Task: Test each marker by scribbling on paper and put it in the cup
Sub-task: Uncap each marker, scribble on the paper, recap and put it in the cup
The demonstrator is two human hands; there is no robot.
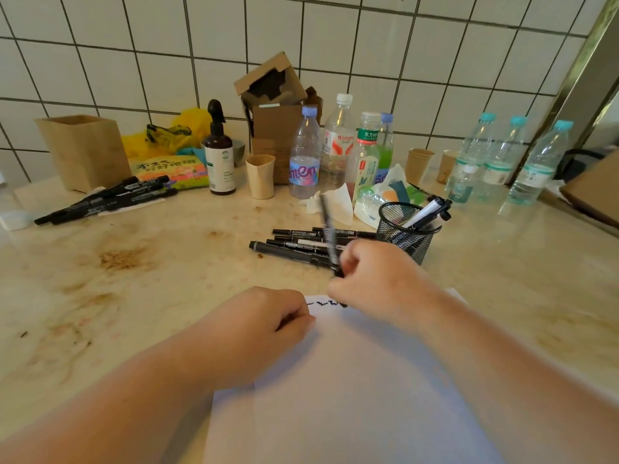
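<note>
Marker in the right hand, tip at the paper's far edge.
The left hand (268, 324) rests on the white paper (351, 380), fingers curled, empty; the right hand (375, 279) pinches a black marker (328, 229), blurred, slanting up above the fingers, over black scribbles (326, 302); more black markers (301, 242) lie beside the mesh cup (407, 229) on the counter (167, 262).

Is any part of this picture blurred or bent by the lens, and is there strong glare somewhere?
Head view: the marker in the right hand is smeared by motion blur, while the loose markers behind stay sharp; the wall tile lines curve from wide-angle distortion; no harsh glare, only soft light on the paper.
</note>
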